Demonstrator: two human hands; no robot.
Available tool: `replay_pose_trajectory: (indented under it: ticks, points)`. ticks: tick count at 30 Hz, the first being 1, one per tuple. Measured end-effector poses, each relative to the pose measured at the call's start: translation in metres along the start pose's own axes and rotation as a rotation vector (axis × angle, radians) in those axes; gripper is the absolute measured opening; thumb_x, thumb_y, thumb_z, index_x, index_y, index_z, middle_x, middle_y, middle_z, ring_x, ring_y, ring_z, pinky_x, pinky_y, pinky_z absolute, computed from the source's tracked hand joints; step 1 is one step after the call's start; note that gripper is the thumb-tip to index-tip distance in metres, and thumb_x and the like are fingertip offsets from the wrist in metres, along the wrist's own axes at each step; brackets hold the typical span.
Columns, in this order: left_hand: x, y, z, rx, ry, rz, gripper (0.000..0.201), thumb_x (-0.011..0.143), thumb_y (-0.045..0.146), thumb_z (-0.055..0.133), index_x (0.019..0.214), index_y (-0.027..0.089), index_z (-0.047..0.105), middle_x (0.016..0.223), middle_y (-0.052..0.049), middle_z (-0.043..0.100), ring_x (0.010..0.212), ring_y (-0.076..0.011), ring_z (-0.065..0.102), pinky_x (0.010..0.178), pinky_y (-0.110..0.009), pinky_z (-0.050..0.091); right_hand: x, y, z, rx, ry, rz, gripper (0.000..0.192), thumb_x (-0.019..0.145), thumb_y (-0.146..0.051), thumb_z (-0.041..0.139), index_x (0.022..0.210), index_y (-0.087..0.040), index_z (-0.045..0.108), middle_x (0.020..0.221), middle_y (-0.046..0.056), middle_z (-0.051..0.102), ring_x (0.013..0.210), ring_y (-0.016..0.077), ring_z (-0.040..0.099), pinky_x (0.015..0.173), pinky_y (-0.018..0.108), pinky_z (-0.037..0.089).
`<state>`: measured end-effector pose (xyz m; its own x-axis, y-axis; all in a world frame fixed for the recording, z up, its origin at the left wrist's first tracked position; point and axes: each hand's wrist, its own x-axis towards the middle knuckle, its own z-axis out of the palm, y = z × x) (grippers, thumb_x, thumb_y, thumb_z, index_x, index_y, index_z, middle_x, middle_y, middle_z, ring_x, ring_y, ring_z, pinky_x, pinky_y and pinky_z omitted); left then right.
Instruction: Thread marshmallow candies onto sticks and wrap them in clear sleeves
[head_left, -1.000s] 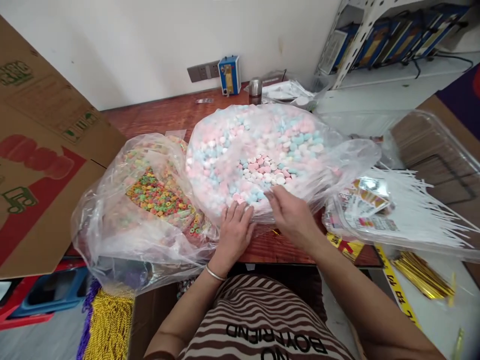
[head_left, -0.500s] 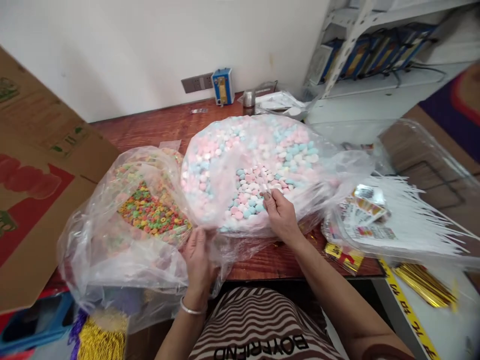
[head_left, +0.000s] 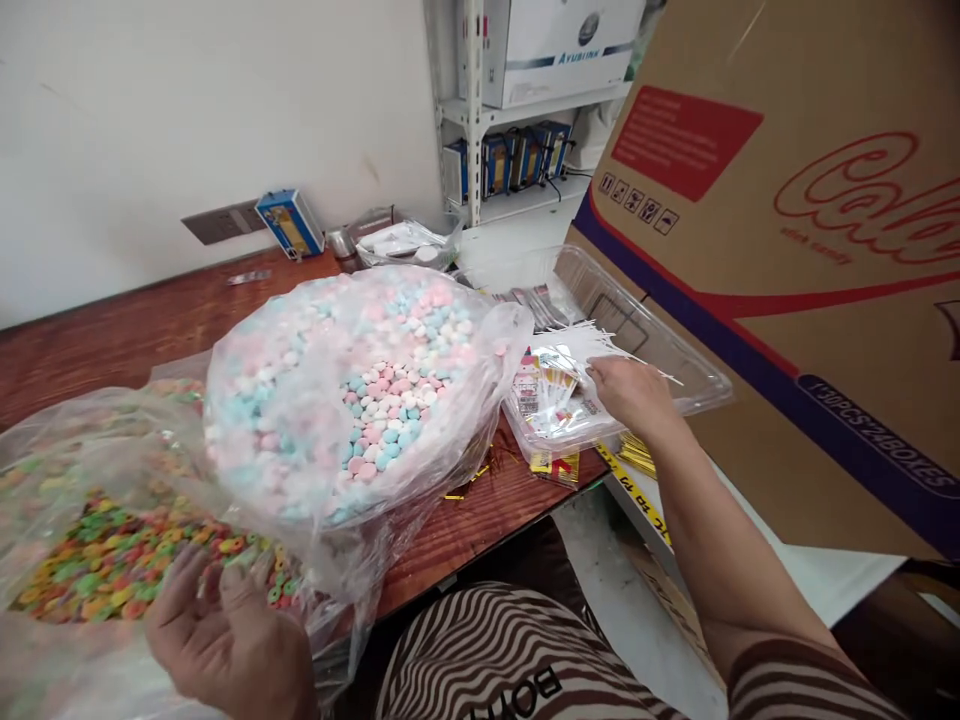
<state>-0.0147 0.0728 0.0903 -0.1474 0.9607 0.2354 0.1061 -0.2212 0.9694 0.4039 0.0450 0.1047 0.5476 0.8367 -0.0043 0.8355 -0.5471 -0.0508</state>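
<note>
- Cupping the near edge of the bag of coloured cereal rings [head_left: 112,560], the left hand [head_left: 225,640] lay with fingers loosely curled against the plastic, not clenched.
- Just beyond, the bag of pastel candies [head_left: 360,400] bulged open-mouthed on the wooden table [head_left: 112,330]; a nudge could likely spill it.
- Farther right, the right hand [head_left: 630,395] rested in the clear tray [head_left: 675,360], fingertips pinching among white sticks [head_left: 592,335]; whether one was gripped could not be told. The tray overhung the table edge and might tip.

Desk [head_left: 112,330] far-left corner bare, open to me; candy bags [head_left: 360,400] fill its front edge, carton [head_left: 787,250] walls the right.
</note>
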Motion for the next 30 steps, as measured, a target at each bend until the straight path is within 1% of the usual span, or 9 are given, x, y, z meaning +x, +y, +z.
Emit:
replay_pose_trajectory:
  ticks: [5,8,11,14,17,20,24,28,30]
  points:
    - [-0.016,0.012,0.032,0.093,-0.14,0.062,0.038,0.088,0.048,0.067,0.115,0.021,0.069,0.108,-0.008,0.071,0.105,-0.0241,0.067,0.094,-0.04,0.057,-0.025,-0.014,-0.002,-0.043,0.427,-0.115,0.038,0.106,-0.025,0.038,0.131,-0.014,0.065,0.154,0.019,0.05,0.137,0.0367,0.048,0.106,0.052,0.036]
    - [-0.023,0.012,0.046,0.126,-0.251,0.051,0.032,0.09,0.042,0.067,0.114,0.022,0.07,0.113,-0.009,0.072,0.107,-0.0229,0.068,0.096,-0.038,0.056,-0.04,-0.027,-0.009,0.01,0.523,-0.156,0.037,0.105,-0.027,0.042,0.131,-0.015,0.066,0.147,0.018,0.058,0.131,0.0374,0.054,0.103,0.052,0.041]
    - [-0.028,0.009,0.061,0.023,-0.441,-0.092,0.031,0.092,0.039,0.066,0.118,0.022,0.071,0.107,-0.009,0.075,0.102,-0.0214,0.07,0.093,-0.036,0.057,-0.067,-0.053,-0.007,0.172,0.554,-0.256,0.037,0.104,-0.026,0.045,0.134,-0.018,0.065,0.118,0.015,0.074,0.106,0.03,0.069,0.086,0.04,0.051]
    - [-0.027,0.008,0.072,-0.18,-0.489,-0.221,0.04,0.092,0.04,0.068,0.128,0.023,0.069,0.105,-0.008,0.077,0.094,-0.0197,0.072,0.091,-0.035,0.058,-0.103,-0.087,0.008,0.494,0.4,-0.619,0.037,0.104,-0.022,0.044,0.136,-0.021,0.063,0.105,0.009,0.078,0.091,0.0212,0.074,0.078,0.03,0.055]
    - [-0.023,0.011,0.07,-0.234,-0.435,-0.144,0.033,0.092,0.039,0.068,0.12,0.024,0.075,0.105,-0.007,0.077,0.089,-0.017,0.071,0.09,-0.033,0.058,-0.13,-0.116,0.028,0.791,0.144,-0.823,0.037,0.105,-0.021,0.043,0.136,-0.021,0.062,0.118,0.007,0.077,0.103,0.0189,0.074,0.086,0.028,0.058]
    - [-0.02,0.015,0.061,-0.147,-0.38,-0.03,0.022,0.091,0.037,0.07,0.105,0.024,0.08,0.098,-0.007,0.077,0.088,-0.0174,0.071,0.085,-0.031,0.057,-0.142,-0.136,0.043,0.985,-0.081,-0.796,0.036,0.105,-0.025,0.042,0.133,-0.023,0.065,0.123,0.007,0.075,0.112,0.0207,0.073,0.093,0.032,0.059]
    - [-0.022,0.015,0.049,-0.064,-0.34,0.007,0.019,0.091,0.033,0.07,0.103,0.024,0.081,0.097,-0.007,0.078,0.089,-0.0186,0.071,0.083,-0.031,0.057,-0.142,-0.151,0.053,1.104,-0.278,-0.747,0.037,0.106,-0.032,0.041,0.131,-0.026,0.067,0.12,0.007,0.076,0.111,0.0245,0.072,0.095,0.039,0.059]
    - [-0.023,0.012,0.042,-0.049,-0.318,0.019,0.015,0.09,0.029,0.071,0.101,0.024,0.081,0.096,-0.006,0.078,0.088,-0.0178,0.071,0.081,-0.029,0.057,-0.144,-0.161,0.057,1.148,-0.378,-0.764,0.035,0.106,-0.034,0.041,0.125,-0.026,0.069,0.105,0.006,0.077,0.096,0.023,0.073,0.088,0.037,0.06]
    - [-0.023,0.01,0.038,-0.05,-0.302,0.014,0.015,0.089,0.028,0.072,0.1,0.023,0.081,0.094,-0.006,0.078,0.087,-0.0171,0.071,0.079,-0.028,0.056,-0.147,-0.164,0.058,1.16,-0.342,-0.75,0.033,0.105,-0.033,0.044,0.126,-0.025,0.067,0.107,0.006,0.077,0.1,0.0231,0.073,0.089,0.037,0.059]
